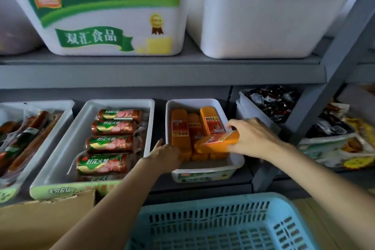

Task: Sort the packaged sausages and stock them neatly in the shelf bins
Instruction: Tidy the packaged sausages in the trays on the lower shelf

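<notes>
My right hand (251, 138) grips an orange sausage pack (217, 142) by its right end, holding it crosswise over the near part of the white bin (233, 163). My left hand (165, 155) rests at that bin's near-left corner, against the packs there; whether its fingers curl round one I cannot tell. Three more orange packs (180, 128) already lie lengthwise in it. I judge I am stocking this bin: next, turn the pack lengthwise and lay it flush. To the left, a bin of red-and-green sausages (113, 128); nearest me, a blue basket (223, 227).
</notes>
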Demonstrator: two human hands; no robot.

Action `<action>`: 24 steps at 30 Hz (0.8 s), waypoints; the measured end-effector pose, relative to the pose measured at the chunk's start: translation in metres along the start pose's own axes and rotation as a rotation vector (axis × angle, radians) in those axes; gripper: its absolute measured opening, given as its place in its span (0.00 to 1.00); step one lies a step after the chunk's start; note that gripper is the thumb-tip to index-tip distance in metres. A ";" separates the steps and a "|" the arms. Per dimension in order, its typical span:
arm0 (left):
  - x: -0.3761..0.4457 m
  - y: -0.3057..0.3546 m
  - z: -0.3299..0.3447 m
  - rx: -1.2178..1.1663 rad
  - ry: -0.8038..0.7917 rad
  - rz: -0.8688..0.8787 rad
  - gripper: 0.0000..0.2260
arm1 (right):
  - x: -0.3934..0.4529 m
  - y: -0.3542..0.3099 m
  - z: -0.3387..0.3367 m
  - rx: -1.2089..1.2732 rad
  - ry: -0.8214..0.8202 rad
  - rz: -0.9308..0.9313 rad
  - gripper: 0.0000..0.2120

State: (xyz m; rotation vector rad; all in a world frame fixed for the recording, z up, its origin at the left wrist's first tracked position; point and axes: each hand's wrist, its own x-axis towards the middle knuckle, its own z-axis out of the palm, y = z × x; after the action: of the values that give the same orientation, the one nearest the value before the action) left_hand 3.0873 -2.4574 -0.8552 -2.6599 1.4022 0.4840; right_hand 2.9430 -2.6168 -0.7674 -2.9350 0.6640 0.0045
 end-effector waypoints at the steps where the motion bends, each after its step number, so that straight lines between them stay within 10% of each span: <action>1: -0.001 0.001 -0.003 0.036 -0.043 0.000 0.16 | 0.002 -0.006 0.000 0.036 0.041 0.044 0.21; 7: 0.000 0.009 -0.006 0.142 -0.098 0.031 0.16 | 0.040 -0.049 0.047 0.099 0.096 0.267 0.19; 14: 0.002 0.001 -0.003 0.090 -0.006 0.033 0.13 | 0.055 -0.035 0.081 0.223 -0.059 0.066 0.18; 24: 0.019 0.001 -0.005 0.115 0.114 0.035 0.13 | 0.075 -0.025 0.084 -0.330 -0.472 -0.262 0.41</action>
State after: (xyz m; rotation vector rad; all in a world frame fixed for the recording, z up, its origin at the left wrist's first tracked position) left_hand 3.0978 -2.4746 -0.8563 -2.6122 1.4607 0.2490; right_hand 3.0242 -2.6154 -0.8502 -3.1152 0.2212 0.8226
